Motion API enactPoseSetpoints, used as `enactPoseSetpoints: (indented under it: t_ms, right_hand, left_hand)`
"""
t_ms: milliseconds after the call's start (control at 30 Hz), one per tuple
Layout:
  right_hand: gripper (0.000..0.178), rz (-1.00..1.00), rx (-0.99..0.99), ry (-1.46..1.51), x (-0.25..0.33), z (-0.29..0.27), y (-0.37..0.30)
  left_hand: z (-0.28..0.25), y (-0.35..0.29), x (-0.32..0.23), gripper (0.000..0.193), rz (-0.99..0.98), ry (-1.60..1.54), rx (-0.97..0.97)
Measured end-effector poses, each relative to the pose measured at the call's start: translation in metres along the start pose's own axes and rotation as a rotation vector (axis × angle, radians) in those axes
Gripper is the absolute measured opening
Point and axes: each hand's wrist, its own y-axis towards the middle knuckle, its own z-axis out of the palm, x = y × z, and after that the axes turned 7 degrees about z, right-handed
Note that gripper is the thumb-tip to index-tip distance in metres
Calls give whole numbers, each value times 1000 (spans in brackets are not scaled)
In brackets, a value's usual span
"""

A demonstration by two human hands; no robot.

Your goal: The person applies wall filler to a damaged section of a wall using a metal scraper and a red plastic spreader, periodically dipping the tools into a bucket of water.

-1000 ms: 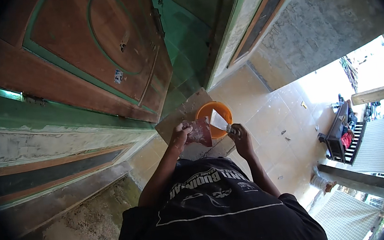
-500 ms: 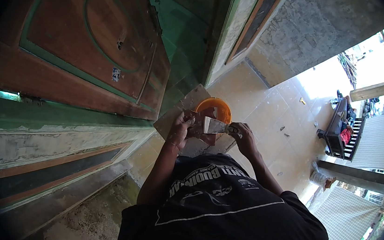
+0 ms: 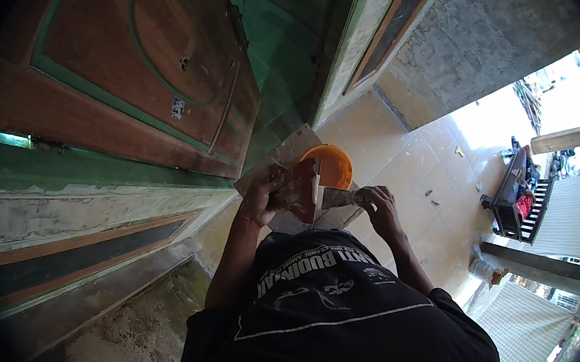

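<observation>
My left hand [image 3: 258,200] grips a flat reddish-brown plate [image 3: 298,188], its fingers closed on the left side. The plate is tilted, with whitish paste along its right edge. In my right hand [image 3: 380,207] is a putty knife [image 3: 338,198], fingers wrapped round its handle. Its blade points left and meets the plate's right edge, where the paste is. Just beyond the plate, an orange bucket [image 3: 347,166] stands partly hidden by it.
Beneath the bucket lies a grey-brown board [image 3: 303,139]. A brown door [image 3: 221,128] with green trim is at left. Tan floor tiles [image 3: 402,169] stretch right, with small scraps on them. A dark slatted bench [image 3: 510,193] holding cloth stands at far right, near a white pail [image 3: 482,270].
The plate has tipped up and now covers part of the bucket. The putty knife's blade, seen broad and paste-covered before, has turned and now sits against the plate's edge.
</observation>
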Motion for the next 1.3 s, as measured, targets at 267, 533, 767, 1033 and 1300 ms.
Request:
enactPoseSetpoints:
  t_ms: [267,533,767,1033,1300]
  right_hand:
    - [26,156,21,194,-6,1,1]
    - [49,241,344,878,42,-12,11]
    - [38,153,544,783,52,-10,25]
    - [29,95,539,583,38,-11,27]
    - [25,186,544,459,25,-20,22]
  left_hand:
    - [15,-3,-12,12,141,74,-185]
    - [19,-1,-15,4,132,165,-296]
    - [29,5,-11,13,39,226,-282]
    - [26,-4,-19,18,39,227,-195]
    - [30,-11,-24,26,68,123,-198]
